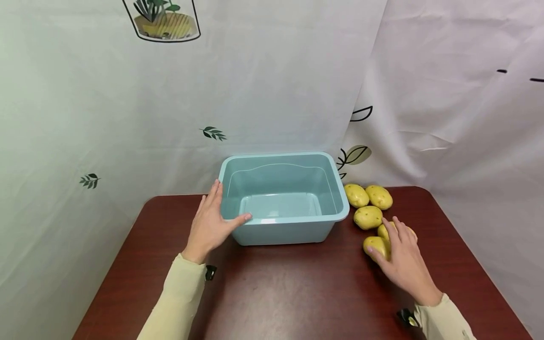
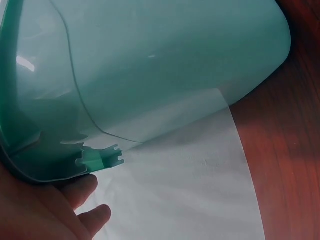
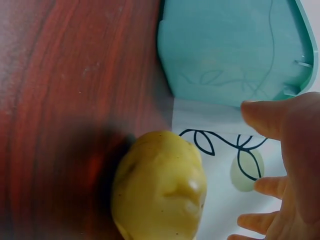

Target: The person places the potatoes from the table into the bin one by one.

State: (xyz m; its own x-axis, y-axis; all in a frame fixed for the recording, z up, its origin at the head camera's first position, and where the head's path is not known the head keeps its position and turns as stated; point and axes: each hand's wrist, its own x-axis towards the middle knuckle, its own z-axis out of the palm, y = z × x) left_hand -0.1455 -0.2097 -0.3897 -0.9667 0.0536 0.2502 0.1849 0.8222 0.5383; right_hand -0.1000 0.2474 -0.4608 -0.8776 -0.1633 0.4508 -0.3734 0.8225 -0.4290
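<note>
A light blue-green plastic tub [image 1: 293, 220] stands at the back of the table with nothing inside it. My left hand [image 1: 208, 229] rests at its front left corner, thumb over the front rim and straight fingers along the left side. In the left wrist view, fingertips show right beside the tub's rim. Over on the right, my right hand [image 1: 403, 262] hovers with spread fingers above the nearest yellow potato [image 1: 375, 245] and partly covers another potato [image 1: 383, 231] behind it. The right wrist view shows a potato [image 3: 160, 185] below the hand, apart from the thumb.
Several more potatoes, such as the middle one [image 1: 368, 217], lie in a loose group against the tub's right side. The dark red-brown table [image 1: 280, 293] has rounded back corners. Behind it hangs a white cloth [image 1: 276, 85] printed with leaves.
</note>
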